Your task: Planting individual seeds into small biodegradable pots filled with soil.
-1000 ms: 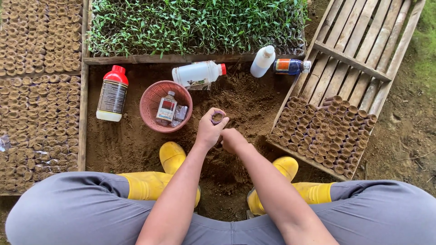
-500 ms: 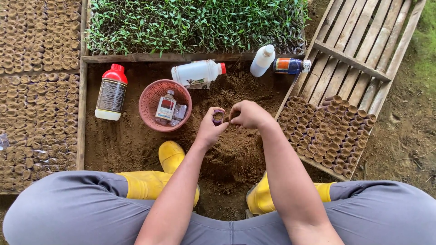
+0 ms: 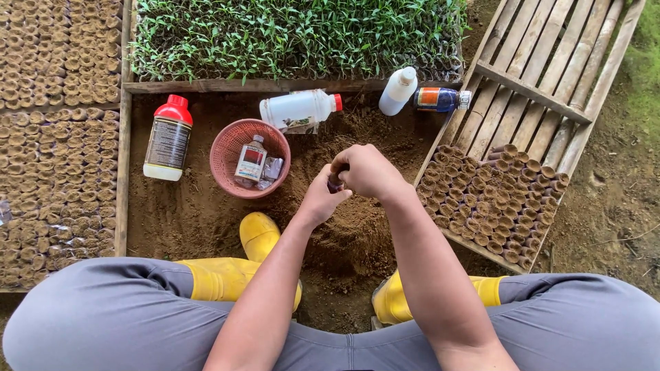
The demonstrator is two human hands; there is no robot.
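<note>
Nearest are two grey-trousered knees, and just beyond them two yellow boots [image 3: 265, 237] planted on the soil [image 3: 206, 213], one left and one right. Two bare forearms rise between the knees and meet above a mound of loose soil. The left hand [image 3: 320, 200] is cupped with its fingers curled up around one small dark pot [image 3: 335, 182], a little cylinder mostly hidden by the fingers. The right hand [image 3: 368, 170] is closed down over the top of that same pot, fingers bent, knuckles up; whether anything else is pinched inside it cannot be told. The pot sits between the two hands, over the mound, in the middle of the view. To the right lies one slatted wooden tray [image 3: 550, 96], tilted, its near end packed with rows of small brown soil-filled pots [image 3: 491, 199], too many to count, its far end bare. Left of the hands stands one pink basket [image 3: 223, 154] holding one small bottle [image 3: 251, 159] and one foil packet. Further left stands one white bottle with a red cap [image 3: 167, 139]. Farther off lie three more bottles: a clear jug on its side [image 3: 299, 110], a white bottle [image 3: 397, 93] and a dark blue one [image 3: 438, 100]. Along the left edge run beds of brown pots [image 3: 58, 172], and at the far edge one bed of green seedlings [image 3: 295, 38].
</note>
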